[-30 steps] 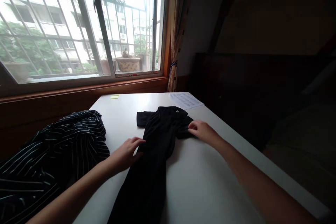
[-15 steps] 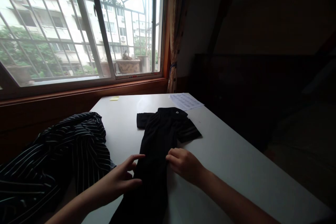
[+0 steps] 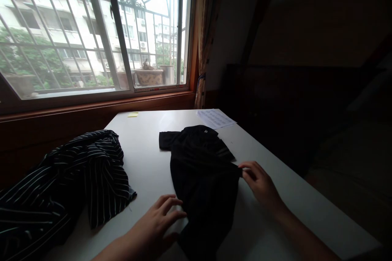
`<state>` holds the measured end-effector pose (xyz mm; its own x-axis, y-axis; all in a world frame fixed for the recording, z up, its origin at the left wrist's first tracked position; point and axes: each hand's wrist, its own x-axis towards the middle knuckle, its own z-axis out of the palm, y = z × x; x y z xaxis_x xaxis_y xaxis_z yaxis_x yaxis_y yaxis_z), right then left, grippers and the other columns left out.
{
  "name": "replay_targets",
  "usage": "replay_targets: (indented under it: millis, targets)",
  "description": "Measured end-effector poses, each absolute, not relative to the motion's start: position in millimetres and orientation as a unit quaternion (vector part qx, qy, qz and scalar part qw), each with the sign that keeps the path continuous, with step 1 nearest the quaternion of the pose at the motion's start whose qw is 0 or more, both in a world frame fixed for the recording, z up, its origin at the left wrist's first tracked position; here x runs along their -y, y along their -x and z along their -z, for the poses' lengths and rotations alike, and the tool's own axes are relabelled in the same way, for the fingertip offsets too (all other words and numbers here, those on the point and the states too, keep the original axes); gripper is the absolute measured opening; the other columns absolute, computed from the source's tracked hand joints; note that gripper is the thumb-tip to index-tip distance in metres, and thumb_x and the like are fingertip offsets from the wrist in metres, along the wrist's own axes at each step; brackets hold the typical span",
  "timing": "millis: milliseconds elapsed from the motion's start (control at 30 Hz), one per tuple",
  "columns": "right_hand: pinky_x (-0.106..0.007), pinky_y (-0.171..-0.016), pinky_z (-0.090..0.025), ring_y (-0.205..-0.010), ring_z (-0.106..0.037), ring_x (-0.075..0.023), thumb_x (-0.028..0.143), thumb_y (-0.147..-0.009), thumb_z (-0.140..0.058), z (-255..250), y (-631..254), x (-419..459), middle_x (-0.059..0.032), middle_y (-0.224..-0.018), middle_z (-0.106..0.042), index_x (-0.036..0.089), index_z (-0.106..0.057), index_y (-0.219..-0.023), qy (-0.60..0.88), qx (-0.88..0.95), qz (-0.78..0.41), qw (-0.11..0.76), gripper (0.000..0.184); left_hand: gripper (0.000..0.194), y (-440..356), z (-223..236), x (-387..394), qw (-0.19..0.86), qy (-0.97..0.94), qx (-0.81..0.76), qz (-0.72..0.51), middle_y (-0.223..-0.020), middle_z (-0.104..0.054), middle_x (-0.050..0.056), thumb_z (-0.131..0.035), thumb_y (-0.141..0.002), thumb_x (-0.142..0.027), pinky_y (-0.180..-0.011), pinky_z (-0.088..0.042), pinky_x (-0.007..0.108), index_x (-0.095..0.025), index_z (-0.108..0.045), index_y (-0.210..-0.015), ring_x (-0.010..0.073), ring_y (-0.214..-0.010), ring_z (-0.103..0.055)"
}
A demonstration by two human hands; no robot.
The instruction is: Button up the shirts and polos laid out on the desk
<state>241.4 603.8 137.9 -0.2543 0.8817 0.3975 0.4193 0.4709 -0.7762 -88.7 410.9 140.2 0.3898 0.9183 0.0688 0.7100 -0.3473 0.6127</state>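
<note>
A black short-sleeved shirt [image 3: 203, 187] lies on the white table, its collar toward the window and its lower part toward me. My right hand [image 3: 259, 179] pinches the shirt's right edge between thumb and fingers and holds it out to the side. At the shirt's left edge, my left hand [image 3: 161, 220] has its fingers apart, the tips at or just touching the cloth. One sleeve sticks out to the left near the collar; the right sleeve is partly covered by the pulled cloth.
A striped black-and-white garment [image 3: 101, 171] lies heaped at the left. Printed paper sheets [image 3: 214, 118] and a yellow note [image 3: 132, 114] are on the table's [image 3: 147, 151] far side. Beyond are a barred window [image 3: 147, 28] and a tied curtain [image 3: 202, 49].
My right hand has moved right, drawing the shirt's edge out so the body spreads wider. My left hand has come lower and slightly right along the left edge.
</note>
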Motion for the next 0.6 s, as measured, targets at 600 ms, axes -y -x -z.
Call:
replay_targets:
  millis: [600]
  targets:
    - [-0.041, -0.091, -0.052, -0.112, -0.062, -0.0286, 0.031, -0.073, -0.073, -143, -232, -575, -0.0068, -0.121, -0.062, 0.029, -0.045, -0.132, 0.432, 0.636, -0.573, 0.284, 0.066, 0.033, 64, -113, -463, -0.029, -0.868, -0.462, -0.178, -0.129, -0.054, 0.007, -0.055, -0.092, -0.016, -0.108, -0.04, 0.049, -0.026, -0.056, -0.124, 0.028, -0.123, -0.046]
